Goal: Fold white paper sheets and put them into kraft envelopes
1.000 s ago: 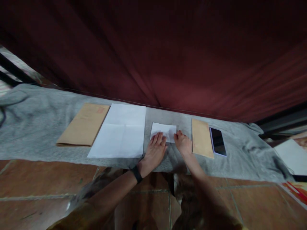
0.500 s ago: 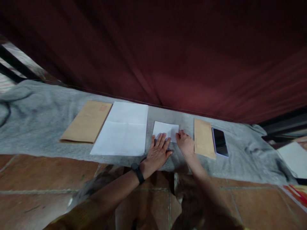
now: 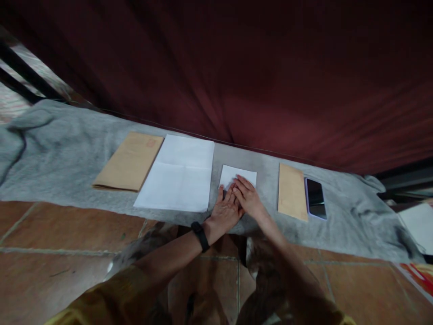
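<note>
Across the middle of the gray cloth [image 3: 260, 161], between a large white sheet [image 3: 179, 176] and a small brown envelope [image 3: 291, 192], lies a small white paper [image 3: 232, 171], flat. Its longer visible span runs left to right, the far edge slanting slightly toward the near side at its right end; the hands hide much of the near edge. Palm down, the left hand [image 3: 226, 211] has its fingers spread on the near part of the paper, laid flat rather than closed. The right hand [image 3: 248, 197] comes from the other side, fingers extended, meeting and partly overlapping the left fingers; its thumb is hard to make out, but the hand looks unclenched. The paper's bare part lies beyond the fingertips. Further right, a phone [image 3: 316, 198] rests just beside the small brown envelope
</note>
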A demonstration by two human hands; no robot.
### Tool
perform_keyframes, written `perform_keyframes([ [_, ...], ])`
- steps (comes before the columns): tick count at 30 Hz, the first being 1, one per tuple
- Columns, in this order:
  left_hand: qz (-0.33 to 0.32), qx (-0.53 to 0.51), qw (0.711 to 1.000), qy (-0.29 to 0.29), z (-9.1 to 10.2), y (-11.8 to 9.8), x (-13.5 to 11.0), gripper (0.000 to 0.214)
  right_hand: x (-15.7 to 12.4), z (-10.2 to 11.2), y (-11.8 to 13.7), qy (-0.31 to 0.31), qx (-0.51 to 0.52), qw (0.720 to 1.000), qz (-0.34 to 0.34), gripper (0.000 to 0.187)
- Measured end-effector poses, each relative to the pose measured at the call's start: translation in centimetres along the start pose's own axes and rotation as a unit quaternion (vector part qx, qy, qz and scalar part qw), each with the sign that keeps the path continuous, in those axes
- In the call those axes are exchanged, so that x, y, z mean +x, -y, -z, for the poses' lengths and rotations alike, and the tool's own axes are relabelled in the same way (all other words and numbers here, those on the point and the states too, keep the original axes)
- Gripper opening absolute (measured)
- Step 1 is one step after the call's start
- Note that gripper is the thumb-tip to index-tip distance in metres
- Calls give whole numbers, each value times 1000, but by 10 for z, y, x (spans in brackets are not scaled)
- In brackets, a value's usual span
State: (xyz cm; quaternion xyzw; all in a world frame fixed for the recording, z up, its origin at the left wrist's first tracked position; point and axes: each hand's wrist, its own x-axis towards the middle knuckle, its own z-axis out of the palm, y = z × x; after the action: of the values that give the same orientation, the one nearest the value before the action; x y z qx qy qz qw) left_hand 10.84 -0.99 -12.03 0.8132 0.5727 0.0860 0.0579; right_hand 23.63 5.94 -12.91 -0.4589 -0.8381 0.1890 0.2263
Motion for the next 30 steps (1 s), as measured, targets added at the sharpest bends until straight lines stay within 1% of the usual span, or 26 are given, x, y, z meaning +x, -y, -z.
perform_keyframes([
  [3, -1, -1, 1000, 7, 1, -1, 0, 61, -3, -6, -1, 27, -33, 999, -4, 50],
  [6, -2, 0, 1000, 16, 2, -3, -1, 60, -4, -5, -4, 50, -57, 997, -10, 52],
  [9, 5, 4, 1000, 20, 3, -6, -2, 61, -5, -2, -5, 56, -78, 995, -17, 54],
  [13, 36, 19, 999, 22, 5, -10, -3, 67, -8, -2, -7, 59, -110, 992, -31, 57],
  [20, 67, 26, 997, 32, 6, -11, -7, 77, -19, -2, -21, 30, -167, 985, -29, 57],
  [27, 102, 28, 994, 16, -1, -2, -11, 93, -27, 1, -28, 2, -195, 980, -50, 60],
  [30, 114, 26, 993, 6, 2, 4, -13, 90, -29, 3, -29, -5, -192, 980, -60, 61],
])
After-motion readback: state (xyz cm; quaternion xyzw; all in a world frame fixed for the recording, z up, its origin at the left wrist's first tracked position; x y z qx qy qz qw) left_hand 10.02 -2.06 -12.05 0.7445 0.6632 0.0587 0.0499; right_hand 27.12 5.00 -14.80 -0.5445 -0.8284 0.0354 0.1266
